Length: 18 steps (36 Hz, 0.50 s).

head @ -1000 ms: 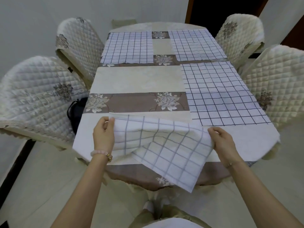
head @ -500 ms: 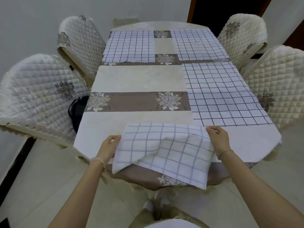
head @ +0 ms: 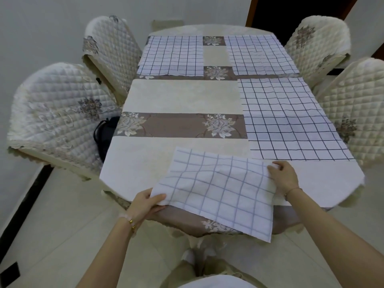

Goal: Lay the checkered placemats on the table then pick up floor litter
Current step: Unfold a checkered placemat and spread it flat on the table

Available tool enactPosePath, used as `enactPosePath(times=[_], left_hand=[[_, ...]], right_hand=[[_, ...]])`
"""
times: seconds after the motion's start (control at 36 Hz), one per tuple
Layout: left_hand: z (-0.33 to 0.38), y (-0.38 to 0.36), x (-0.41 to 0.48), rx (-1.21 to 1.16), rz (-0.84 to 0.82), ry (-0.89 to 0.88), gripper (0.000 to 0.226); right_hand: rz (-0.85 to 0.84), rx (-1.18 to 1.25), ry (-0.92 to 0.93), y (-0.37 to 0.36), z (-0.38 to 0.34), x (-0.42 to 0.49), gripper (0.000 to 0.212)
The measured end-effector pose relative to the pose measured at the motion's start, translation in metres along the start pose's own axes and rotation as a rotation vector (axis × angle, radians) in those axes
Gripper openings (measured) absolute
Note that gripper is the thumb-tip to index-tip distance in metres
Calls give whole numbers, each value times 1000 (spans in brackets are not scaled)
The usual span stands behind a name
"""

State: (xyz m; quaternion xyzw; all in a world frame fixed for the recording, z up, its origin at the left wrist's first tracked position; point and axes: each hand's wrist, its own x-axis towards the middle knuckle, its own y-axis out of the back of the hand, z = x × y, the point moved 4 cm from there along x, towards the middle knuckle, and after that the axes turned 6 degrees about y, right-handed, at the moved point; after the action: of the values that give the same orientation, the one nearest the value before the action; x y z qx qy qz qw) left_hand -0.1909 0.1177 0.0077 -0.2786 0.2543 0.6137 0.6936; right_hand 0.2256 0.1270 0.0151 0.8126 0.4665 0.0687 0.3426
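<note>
A white placemat with a grey check lies half spread at the near end of the table, its near right corner hanging over the edge. My left hand pinches its near left corner. My right hand holds its far right edge. Three more checkered placemats lie flat: one on the right side, one at the far left, one at the far right. No floor litter is visible.
Quilted cream chairs flank the table: two on the left and two on the right. A dark bag sits on the near left chair. Pale tiled floor surrounds the table.
Both hands have drawn the grey-check placemat toward me and lowered it; my left hand moved from the mat's far left corner down to its near left corner at the table edge.
</note>
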Motion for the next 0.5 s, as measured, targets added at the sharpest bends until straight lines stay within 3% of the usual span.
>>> enactPosePath(times=[0.11, 0.19, 0.39, 0.5], left_hand=[[7, -9, -11, -18, 57, -92, 18], [14, -21, -22, 9, 103, -169, 17], [30, -51, -47, -134, -19, -219, 22], [34, -54, -55, -142, 26, -253, 16]], right_hand=[[38, -294, 294, -2, -30, -19, 47], [-11, -255, 500, -17, -63, -51, 39], [-428, -107, 762, -75, -126, -140, 31], [-457, -65, 822, -91, -141, -166, 32]])
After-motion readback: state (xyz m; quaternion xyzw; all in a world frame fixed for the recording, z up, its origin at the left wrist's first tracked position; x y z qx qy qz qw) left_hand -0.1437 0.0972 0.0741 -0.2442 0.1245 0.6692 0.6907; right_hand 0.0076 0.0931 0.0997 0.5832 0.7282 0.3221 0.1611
